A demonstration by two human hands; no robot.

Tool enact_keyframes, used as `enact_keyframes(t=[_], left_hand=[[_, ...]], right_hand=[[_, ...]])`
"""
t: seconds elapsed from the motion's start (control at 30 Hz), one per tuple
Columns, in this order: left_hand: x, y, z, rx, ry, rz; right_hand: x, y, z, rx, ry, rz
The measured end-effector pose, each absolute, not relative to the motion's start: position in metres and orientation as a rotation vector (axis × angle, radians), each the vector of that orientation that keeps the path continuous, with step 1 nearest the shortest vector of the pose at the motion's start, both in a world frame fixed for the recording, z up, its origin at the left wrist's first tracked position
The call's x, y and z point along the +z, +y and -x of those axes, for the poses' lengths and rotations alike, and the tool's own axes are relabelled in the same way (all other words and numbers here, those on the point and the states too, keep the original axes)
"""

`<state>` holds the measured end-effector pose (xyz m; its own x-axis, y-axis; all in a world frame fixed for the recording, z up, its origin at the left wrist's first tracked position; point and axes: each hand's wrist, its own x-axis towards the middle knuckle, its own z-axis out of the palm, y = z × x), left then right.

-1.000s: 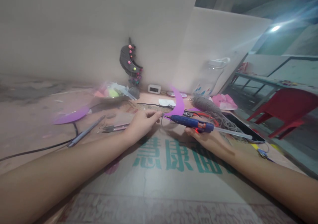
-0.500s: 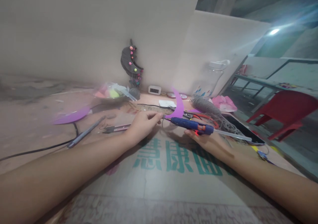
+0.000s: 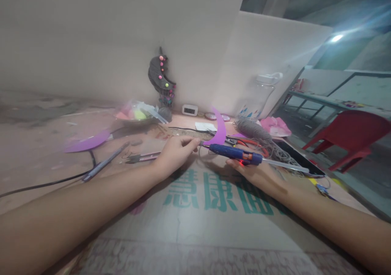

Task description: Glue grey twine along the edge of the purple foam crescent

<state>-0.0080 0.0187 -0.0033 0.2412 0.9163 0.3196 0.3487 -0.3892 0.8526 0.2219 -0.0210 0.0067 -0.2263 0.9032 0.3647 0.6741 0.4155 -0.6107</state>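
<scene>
A blue hot glue gun (image 3: 233,153) with a clear glue stick (image 3: 287,165) out of its back end lies in the grip of my right hand (image 3: 247,169); a red light glows on it. My left hand (image 3: 181,153) pinches the lower tip of a purple crescent-shaped paper piece (image 3: 220,128), which curves upward. The gun's nozzle points left and sits close to the pinched fingertips; whether it touches the paper I cannot tell. A thin strand loops below the nozzle.
Grey yarn (image 3: 253,129), orange-handled scissors (image 3: 262,148) and a black phone-like slab (image 3: 299,157) lie on the right. Another purple piece (image 3: 88,142), a pen (image 3: 105,161) and a bowl of pompoms (image 3: 132,114) are left. A decorated grey crescent (image 3: 157,73) hangs on the wall; a bottle (image 3: 256,98) stands behind.
</scene>
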Motion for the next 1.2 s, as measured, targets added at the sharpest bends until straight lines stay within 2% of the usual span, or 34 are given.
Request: enact_keyframes(t=[1.2], left_hand=[[-0.0041, 0.0203, 0.0082, 1.098, 1.169, -1.911]], right_hand=[[0.0142, -0.0249, -0.2158, 0.404, -1.873, 1.469]])
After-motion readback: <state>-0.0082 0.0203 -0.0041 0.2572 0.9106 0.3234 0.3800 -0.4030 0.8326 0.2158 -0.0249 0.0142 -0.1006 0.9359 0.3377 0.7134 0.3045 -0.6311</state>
